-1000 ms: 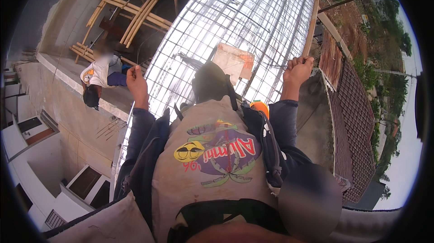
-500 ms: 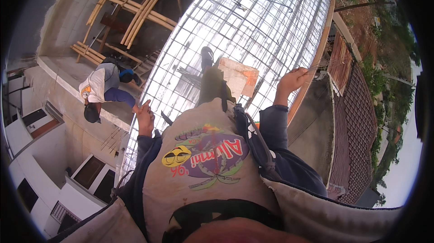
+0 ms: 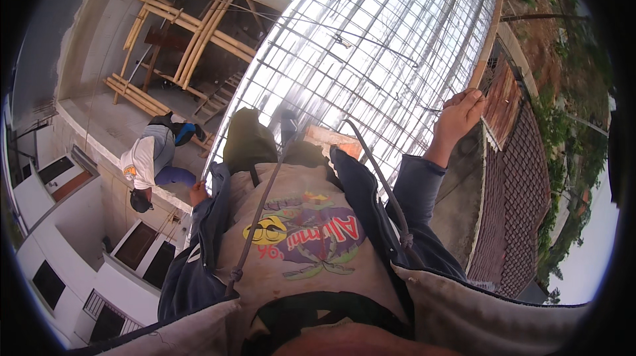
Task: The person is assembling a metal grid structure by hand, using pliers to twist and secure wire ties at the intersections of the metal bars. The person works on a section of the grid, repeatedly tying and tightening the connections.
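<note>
In the head view, the wearer's right hand (image 3: 462,112) is raised over the right edge of a dark steel-bar mesh (image 3: 358,31), its fingers curled inward; whether they grip something thin is too small to tell. The left hand (image 3: 199,193) is low by the mesh's left edge, mostly covered by the sleeve of an open dark-blue jacket (image 3: 424,187), so its grasp cannot be told.

The mesh stretches ahead of the wearer over shiny silvery sheeting, with a long brown edge strip (image 3: 488,58) along its right side. A pale flat board with orange patches (image 3: 331,137) lies on the mesh ahead of the wearer's body, partly covered by a dark hanging cord (image 3: 374,160). Olive-dark trousers (image 3: 248,139) and a beige printed shirt (image 3: 311,237) fill the lower middle.

On the left, a co-worker in a white top, dark-blue trousers and a dark cap (image 3: 149,157) bends over a pale concrete ledge, below a frame of yellow bamboo poles (image 3: 205,38). White buildings (image 3: 73,243) stand farther down. On the right are a rusty corrugated sheet (image 3: 502,104) and a brown tiled roof (image 3: 522,190).
</note>
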Available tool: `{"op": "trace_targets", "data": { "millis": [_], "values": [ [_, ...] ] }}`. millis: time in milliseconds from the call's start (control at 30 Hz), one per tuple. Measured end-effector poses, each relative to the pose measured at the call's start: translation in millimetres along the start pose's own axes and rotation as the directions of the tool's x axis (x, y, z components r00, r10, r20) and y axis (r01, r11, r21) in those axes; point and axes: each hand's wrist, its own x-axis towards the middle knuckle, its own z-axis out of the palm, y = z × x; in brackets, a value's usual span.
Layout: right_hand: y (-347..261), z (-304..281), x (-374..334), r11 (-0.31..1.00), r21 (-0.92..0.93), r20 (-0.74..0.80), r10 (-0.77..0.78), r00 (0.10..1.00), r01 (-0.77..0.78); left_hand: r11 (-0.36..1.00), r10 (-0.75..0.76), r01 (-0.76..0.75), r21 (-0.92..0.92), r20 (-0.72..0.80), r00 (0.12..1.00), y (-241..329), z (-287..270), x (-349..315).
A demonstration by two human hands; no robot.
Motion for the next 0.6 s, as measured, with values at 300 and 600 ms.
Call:
{"op": "trace_targets", "data": {
  "millis": [300, 600],
  "values": [
    [-32.2, 60.5, 105.2, 0.94, 0.337, -0.209, 0.127, 0.97, -0.05, 0.999, -0.011, 0.01, 0.031, 0.051, 0.999, 123.5, 84.7, 135.0],
    [-78.2, 150.8, 267.8, 0.911, 0.317, -0.352, -0.147, 0.925, 0.265, 0.949, 0.177, -0.155, -0.273, 0.057, 0.983, 455.1, 127.4, 262.0]
  ]
}}
